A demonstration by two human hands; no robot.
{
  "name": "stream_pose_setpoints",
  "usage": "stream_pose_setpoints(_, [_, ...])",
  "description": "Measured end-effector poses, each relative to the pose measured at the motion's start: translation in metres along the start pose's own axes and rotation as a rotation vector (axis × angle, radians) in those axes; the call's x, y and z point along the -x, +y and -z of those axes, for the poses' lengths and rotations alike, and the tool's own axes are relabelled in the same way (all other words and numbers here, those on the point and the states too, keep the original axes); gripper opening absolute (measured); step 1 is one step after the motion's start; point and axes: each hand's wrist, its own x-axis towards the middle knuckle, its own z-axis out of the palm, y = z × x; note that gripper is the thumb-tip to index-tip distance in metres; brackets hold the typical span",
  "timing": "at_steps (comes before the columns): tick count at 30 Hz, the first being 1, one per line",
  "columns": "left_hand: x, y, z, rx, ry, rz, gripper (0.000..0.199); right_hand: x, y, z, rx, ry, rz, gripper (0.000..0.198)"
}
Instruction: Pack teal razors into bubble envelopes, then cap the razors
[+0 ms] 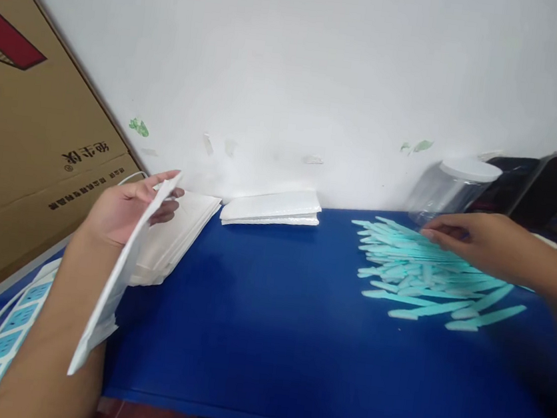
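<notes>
A white padded envelope (123, 272) is gripped between the thumb and fingers of my left hand (130, 209), tilted and seen nearly edge-on. Behind it lies a stack of white envelopes (180, 231) on the blue table. At the right, my right hand (461, 233) reaches over a loose pile of turquoise eyebrow razors (418, 262) with pale blade covers. Its thumb and fingers are closed together at the top of the pile. Whatever is between those fingertips is hidden.
Two or so folded white mailers (273, 207) lie against the wall. A clear jar with a white lid (470, 169) and dark upright panels (555, 187) stand behind the razors. At left are a large cardboard box (25, 140) and a power strip (7, 336) with cables.
</notes>
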Motion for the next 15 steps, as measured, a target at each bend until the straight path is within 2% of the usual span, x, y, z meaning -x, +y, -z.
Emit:
stream_pose_setpoints(3, [0.004,0.007,0.004,0.075,0.002,-0.088,0.051,-0.001,0.004,-0.003,0.006,-0.007,0.024,0.055])
stream_pose_setpoints(7, [0.005,0.013,0.001,-0.137,0.178,-0.218,0.025,0.0,0.003,-0.004,-0.006,-0.024,0.038,0.056])
stream_pose_setpoints(10, [0.01,0.022,-0.012,-0.538,0.374,-0.419,0.037,0.002,-0.003,-0.002,-0.03,-0.036,0.038,0.054])
stream_pose_setpoints(13, [0.019,0.032,-0.035,-1.163,0.668,-0.647,0.047,0.004,-0.009,0.0,-0.04,-0.041,0.054,0.053])
stream_pose_setpoints(15, [0.021,0.032,-0.052,-1.497,0.719,-0.662,0.044,0.005,-0.011,0.001,-0.043,-0.039,0.069,0.052])
